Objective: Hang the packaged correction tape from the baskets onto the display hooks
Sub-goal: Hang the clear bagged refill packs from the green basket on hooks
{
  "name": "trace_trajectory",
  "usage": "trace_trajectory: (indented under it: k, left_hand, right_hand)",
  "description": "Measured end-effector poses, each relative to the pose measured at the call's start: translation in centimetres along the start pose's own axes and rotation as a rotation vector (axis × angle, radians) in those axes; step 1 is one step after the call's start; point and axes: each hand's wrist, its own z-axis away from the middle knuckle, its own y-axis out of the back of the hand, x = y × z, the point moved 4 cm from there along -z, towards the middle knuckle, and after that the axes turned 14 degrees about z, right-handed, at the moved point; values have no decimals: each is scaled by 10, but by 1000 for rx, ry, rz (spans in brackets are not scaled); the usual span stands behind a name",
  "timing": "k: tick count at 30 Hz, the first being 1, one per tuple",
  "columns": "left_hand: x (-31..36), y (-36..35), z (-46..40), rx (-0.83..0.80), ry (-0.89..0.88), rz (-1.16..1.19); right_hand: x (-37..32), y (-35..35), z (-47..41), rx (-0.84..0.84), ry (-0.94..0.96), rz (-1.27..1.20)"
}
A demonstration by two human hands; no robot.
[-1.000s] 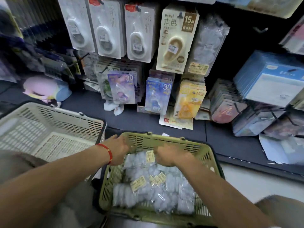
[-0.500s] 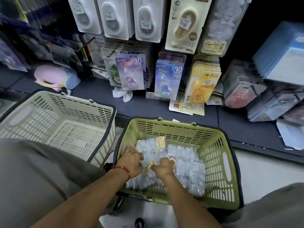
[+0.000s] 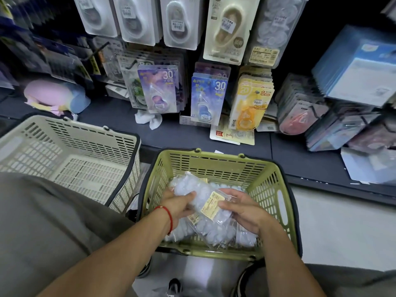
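Both hands are in the green basket [image 3: 214,166] at six o'clock. The left hand [image 3: 179,203] and right hand [image 3: 242,209] each grip one clear packet [image 3: 205,202] of correction tape. It looks light, crinkly and slippery; best pinched at its top edge.

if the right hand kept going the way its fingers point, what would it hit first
Its fingers point left, so the right hand would likely meet the clear packet it already touches, then the left hand gripping the packet's other end.
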Motion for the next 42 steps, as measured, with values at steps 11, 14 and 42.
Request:
trace_trajectory:
  k: [11,14,42]
  left_hand:
    - [94,27,1,71,-646,-212]
    - [89,11,7,-100,-612,-327]
    - [67,52,1,201,-439,-97]
  right_hand:
    - [-38,39,17,294,109,160]
    - [-59,31,21,163,221,240]
    - [12,-50,-141,314,410,1463]
